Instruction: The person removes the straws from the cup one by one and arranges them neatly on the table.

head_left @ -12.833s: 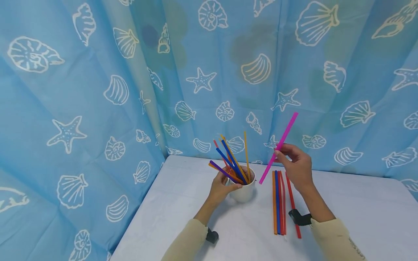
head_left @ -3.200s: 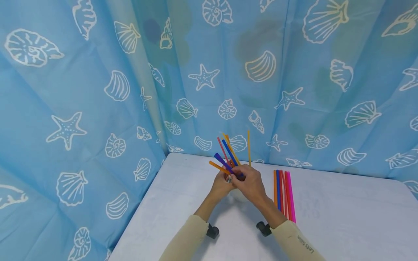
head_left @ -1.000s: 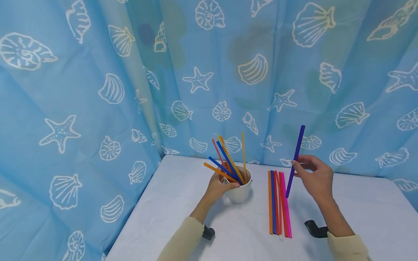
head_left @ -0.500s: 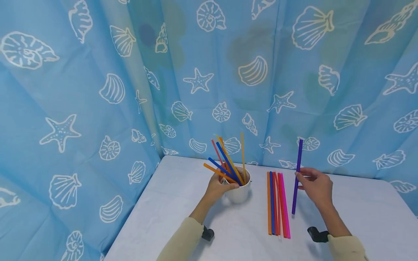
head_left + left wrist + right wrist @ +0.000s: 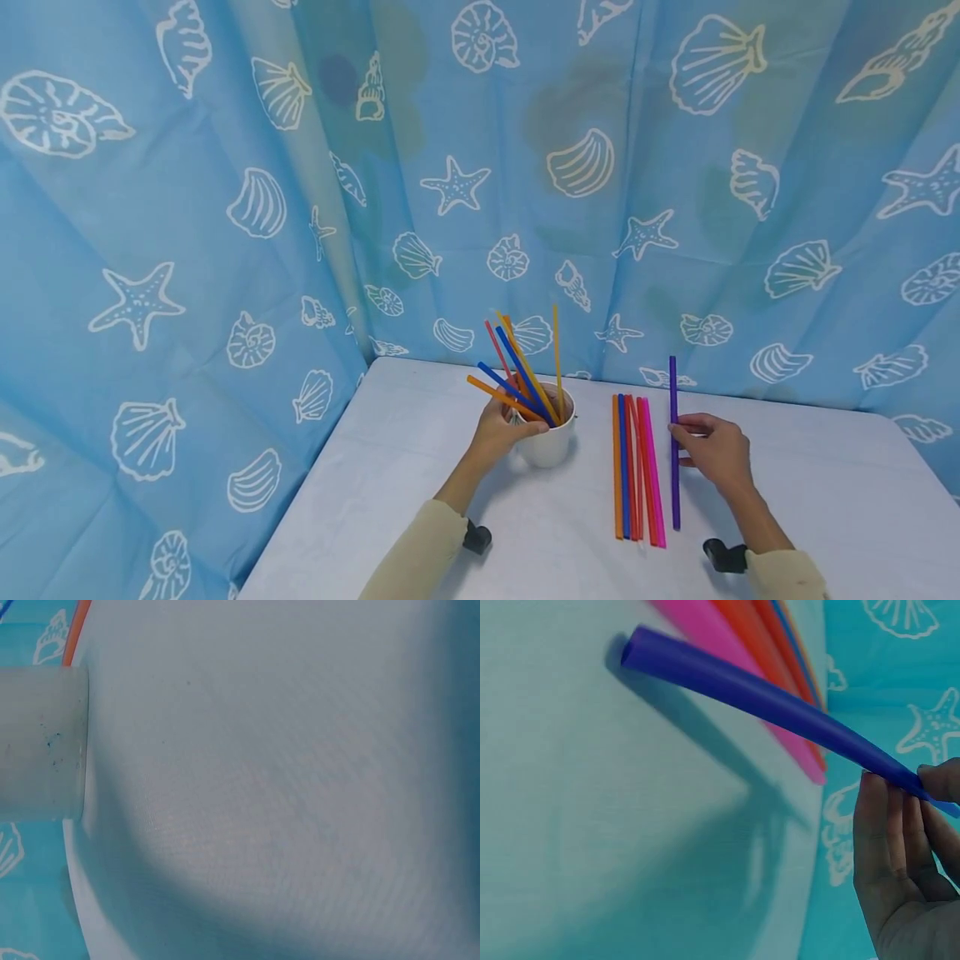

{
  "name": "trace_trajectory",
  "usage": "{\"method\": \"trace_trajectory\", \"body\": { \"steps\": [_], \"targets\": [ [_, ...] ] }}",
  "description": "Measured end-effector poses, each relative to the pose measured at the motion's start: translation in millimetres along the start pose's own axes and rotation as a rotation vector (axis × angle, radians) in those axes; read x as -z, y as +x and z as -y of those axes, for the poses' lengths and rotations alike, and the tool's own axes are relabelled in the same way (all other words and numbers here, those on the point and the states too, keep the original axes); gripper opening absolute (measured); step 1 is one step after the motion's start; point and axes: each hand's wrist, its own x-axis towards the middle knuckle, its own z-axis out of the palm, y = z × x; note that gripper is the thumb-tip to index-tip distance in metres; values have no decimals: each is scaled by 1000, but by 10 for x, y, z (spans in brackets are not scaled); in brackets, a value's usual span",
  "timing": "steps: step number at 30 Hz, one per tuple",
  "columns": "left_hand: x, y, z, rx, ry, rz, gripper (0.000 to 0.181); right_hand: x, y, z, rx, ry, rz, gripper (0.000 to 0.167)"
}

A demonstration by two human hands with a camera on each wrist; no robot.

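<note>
The right hand point(image 5: 716, 450) pinches a purple straw point(image 5: 674, 492) between thumb and fingers, just right of a row of straws. In the right wrist view the purple straw point(image 5: 742, 686) slants over the table above its own shadow, held by the right hand point(image 5: 911, 877). The left hand point(image 5: 495, 433) grips the rim of a white cup point(image 5: 546, 450), in which blue, orange, yellow and red straws lean. The left wrist view shows the cup point(image 5: 41, 742) from the side, without the hand.
Several straws lie side by side on the white table point(image 5: 585, 550): orange point(image 5: 618, 467), blue point(image 5: 625, 467), red, and a pink one point(image 5: 655, 475) at the right. A blue curtain point(image 5: 465, 275) with shell prints hangs behind the table and at its left.
The pink straw, earlier held up, lies in the row. The purple straw came out of the cup; the right hand has lowered it beside the pink one. The left hand stays at the cup.
</note>
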Motion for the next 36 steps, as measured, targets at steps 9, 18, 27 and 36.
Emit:
{"method": "trace_trajectory", "body": {
  "steps": [9,18,27,36],
  "targets": [
    [2,-7,-40,0,5,-4,84,-18,-42,-96,-35,-12,65,42],
    [10,-9,-42,-17,-4,4,83,-15,-51,-156,-92,-18,128,43],
    [11,-18,-13,-34,-14,13,80,-27,-88,-177,-159,-26,179,43],
    [4,-23,-25,-21,-13,9,82,-60,-84,-206,-179,-27,174,45]
  ]
}}
